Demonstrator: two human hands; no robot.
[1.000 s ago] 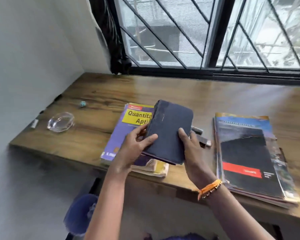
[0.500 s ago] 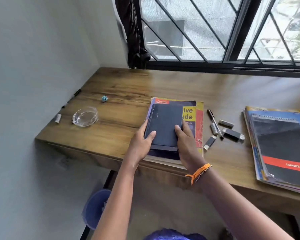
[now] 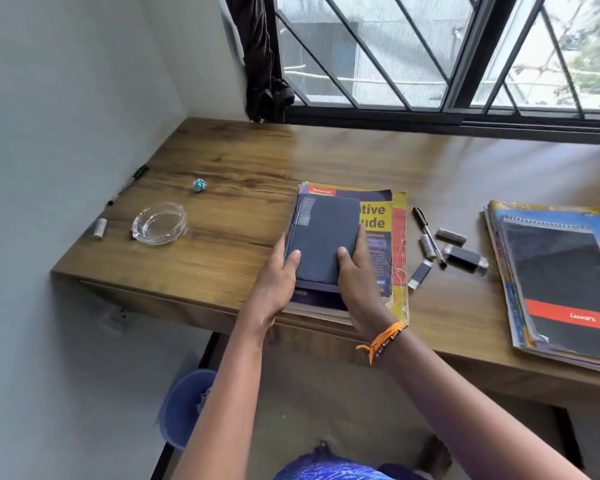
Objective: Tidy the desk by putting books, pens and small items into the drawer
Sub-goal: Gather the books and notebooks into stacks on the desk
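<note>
1. While both hands grip it, the dark book (image 3: 321,237) lies on the yellow book (image 3: 383,237) at frame centre, on the desk (image 3: 243,174).
2. Left hand (image 3: 276,282) clasps its left edge, thumb on top.
3. Right hand (image 3: 355,289) clasps its right edge.
4. Pen (image 3: 426,233) lies right of them.

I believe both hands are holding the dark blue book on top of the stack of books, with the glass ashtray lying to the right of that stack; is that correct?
Not quite: the head view shows the glass ashtray to the left of the stack of books, not the right. The rest holds: the left hand and right hand hold the dark blue book on top of that stack.
</note>
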